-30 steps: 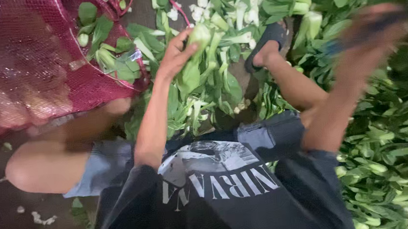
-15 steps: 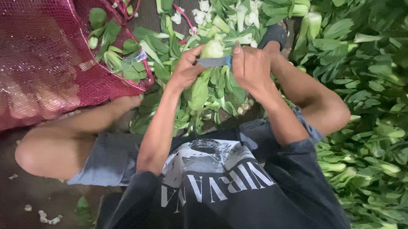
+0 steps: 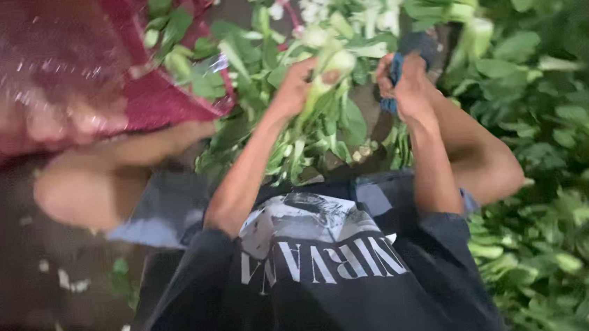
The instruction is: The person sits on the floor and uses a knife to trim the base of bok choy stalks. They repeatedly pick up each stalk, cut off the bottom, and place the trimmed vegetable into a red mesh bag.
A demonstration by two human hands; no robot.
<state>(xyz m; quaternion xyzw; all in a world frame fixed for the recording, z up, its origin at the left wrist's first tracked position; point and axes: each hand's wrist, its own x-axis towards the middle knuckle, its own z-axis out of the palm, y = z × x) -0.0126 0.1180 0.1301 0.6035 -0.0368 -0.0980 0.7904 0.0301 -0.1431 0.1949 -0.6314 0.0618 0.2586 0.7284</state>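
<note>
Dark ground, leafy greens heaped all round, red mesh sack (image 3: 163, 102) upper left. Left hand (image 3: 295, 88) fingers wrapped on pale-stemmed green bunch (image 3: 326, 79). Right hand (image 3: 411, 86) closed on blue-handled tool (image 3: 391, 81), prob knife, blurred. Tip: grip stem base firm, blade clear of thumb.

The dark ground (image 3: 16, 278) carried heaped leafy greens (image 3: 551, 131) from twelve to four o'clock, a red mesh sack (image 3: 56, 79) at ten, and pale scraps (image 3: 65, 281) at eight.

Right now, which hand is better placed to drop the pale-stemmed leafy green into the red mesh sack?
Probably the left hand: it already grips the pale-stemmed leafy green and is nearer the red mesh sack. The right hand is closed on a blue-handled tool, farther off.
</note>
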